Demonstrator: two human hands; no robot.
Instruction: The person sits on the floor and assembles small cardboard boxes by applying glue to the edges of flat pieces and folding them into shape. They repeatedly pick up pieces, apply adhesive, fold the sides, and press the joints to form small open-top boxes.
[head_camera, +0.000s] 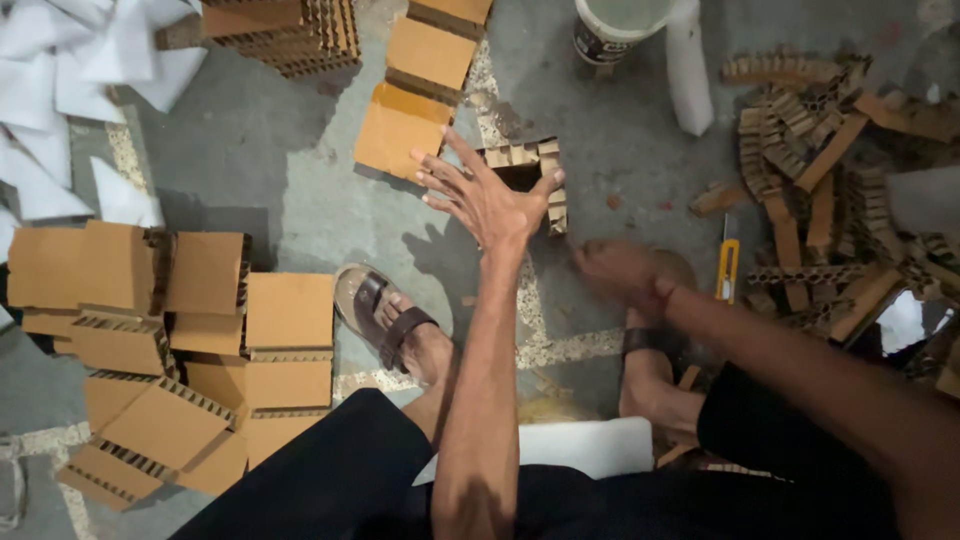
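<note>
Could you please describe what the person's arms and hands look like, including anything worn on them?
Both arms are bare to the frame edge: no sleeves, gloves, watch or visible rings. The left hand is lean with long fingers. The right hand is motion-blurred, so details are unclear.

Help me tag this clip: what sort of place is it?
Likely a small cardboard-packaging workshop, worked at floor level: stacks of honeycomb cardboard blocks on the bare concrete floor, a heap of cut strips, and a yellow utility knife beside the right hand.
</note>
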